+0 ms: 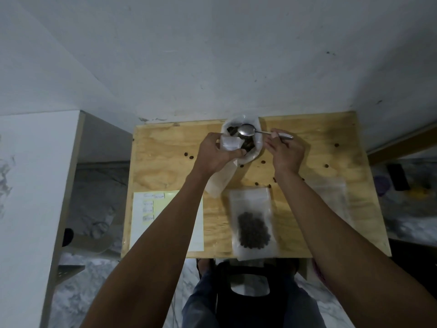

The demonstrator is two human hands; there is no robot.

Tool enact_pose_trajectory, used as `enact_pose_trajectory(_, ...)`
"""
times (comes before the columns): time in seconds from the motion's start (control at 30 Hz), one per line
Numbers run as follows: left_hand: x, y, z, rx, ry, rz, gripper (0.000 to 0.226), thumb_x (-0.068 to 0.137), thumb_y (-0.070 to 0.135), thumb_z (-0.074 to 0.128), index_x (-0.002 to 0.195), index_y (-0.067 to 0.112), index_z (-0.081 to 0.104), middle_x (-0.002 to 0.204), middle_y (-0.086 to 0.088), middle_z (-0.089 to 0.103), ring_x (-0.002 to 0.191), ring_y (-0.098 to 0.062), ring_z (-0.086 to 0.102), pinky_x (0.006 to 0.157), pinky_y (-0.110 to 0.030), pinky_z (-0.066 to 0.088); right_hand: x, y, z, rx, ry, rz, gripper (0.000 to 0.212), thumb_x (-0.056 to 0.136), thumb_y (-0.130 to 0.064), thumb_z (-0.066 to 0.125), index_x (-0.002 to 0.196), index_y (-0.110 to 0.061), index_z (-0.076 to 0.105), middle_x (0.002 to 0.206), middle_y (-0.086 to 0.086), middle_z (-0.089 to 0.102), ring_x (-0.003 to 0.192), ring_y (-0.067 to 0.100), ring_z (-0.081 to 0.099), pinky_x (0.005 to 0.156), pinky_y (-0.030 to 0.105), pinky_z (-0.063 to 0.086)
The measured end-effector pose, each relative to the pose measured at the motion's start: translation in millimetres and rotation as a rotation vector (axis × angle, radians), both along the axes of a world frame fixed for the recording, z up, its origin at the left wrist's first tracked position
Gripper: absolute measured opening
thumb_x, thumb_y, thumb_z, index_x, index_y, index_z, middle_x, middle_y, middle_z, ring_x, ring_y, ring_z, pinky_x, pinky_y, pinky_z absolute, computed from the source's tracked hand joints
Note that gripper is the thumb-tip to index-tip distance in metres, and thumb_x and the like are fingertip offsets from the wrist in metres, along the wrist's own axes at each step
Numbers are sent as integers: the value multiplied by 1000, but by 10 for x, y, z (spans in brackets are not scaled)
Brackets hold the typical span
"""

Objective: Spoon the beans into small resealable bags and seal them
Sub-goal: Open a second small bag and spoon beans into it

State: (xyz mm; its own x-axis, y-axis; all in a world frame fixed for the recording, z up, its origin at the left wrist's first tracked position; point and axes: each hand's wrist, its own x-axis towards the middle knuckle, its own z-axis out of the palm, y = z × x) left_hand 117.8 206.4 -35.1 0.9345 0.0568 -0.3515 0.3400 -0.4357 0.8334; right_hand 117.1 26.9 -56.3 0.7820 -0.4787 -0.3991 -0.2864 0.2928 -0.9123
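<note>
A large white plastic bag of dark beans (256,147) stands open at the back of the plywood table (165,171). My left hand (216,153) grips the top of a small clear resealable bag (221,179), which hangs down toward the table beside the big bag. My right hand (285,152) pinches the handle of a metal spoon (247,130); its bowl hovers over the big bag's opening. A filled small bag of beans (253,223) lies flat near the front edge.
Several loose beans (191,157) lie scattered on the table. A yellow-white label sheet (151,216) lies at the front left, more empty clear bags (331,197) at the right. A black chair back (248,292) stands below the table's front edge.
</note>
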Motion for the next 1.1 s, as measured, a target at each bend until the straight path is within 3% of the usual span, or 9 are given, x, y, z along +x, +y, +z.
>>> enact_pose_trajectory(0.1,-1,2,24,-36,-16,26,60,64,36,93,112,21,60,115,-1,66,93,-2,62,72,-17,48,-45,-47,-67,30,35,6,15,93,-2,67,106,4,71,86,10,73,78,15,74,74,28,60)
enact_pose_trajectory(0.27,114,-92,155,-109,-42,89,62,60,46,88,109,16,67,109,2,72,94,-10,70,81,-35,59,-90,-72,-122,96,77,73,15,92,-4,70,105,4,70,87,13,73,75,15,74,71,26,59)
enact_pose_trajectory(0.4,182,-166,228,-159,-57,105,70,51,53,82,109,14,71,102,4,75,89,-10,72,79,-36,61,-99,-127,-101,111,126,128,17,92,-6,70,106,4,71,83,12,74,74,17,75,69,24,59)
enact_pose_trajectory(0.57,154,-162,147,-178,-60,105,65,54,52,84,107,15,72,104,1,76,92,-16,73,83,-45,62,-109,-198,-10,171,176,178,5,88,-2,72,93,-1,71,82,17,74,71,24,73,70,29,61)
enact_pose_trajectory(0.7,80,-150,129,-96,-72,53,78,54,58,83,118,16,66,114,4,71,102,-13,68,84,-33,58,-143,-182,16,239,221,113,11,87,5,69,96,1,69,83,17,73,72,25,73,67,28,61)
enact_pose_trajectory(0.87,-65,-20,83,41,-142,-73,76,62,42,93,124,15,60,123,2,62,107,-10,61,80,-18,48,-185,-160,2,250,182,18,19,87,6,68,106,8,68,82,18,72,72,24,73,66,27,59)
enact_pose_trajectory(1.1,-305,112,27,209,-200,-168,99,50,69,77,128,11,59,131,-7,52,110,-20,58,89,-31,52,-218,-127,98,197,118,-7,18,89,2,67,105,8,69,83,17,73,73,23,74,71,31,61)
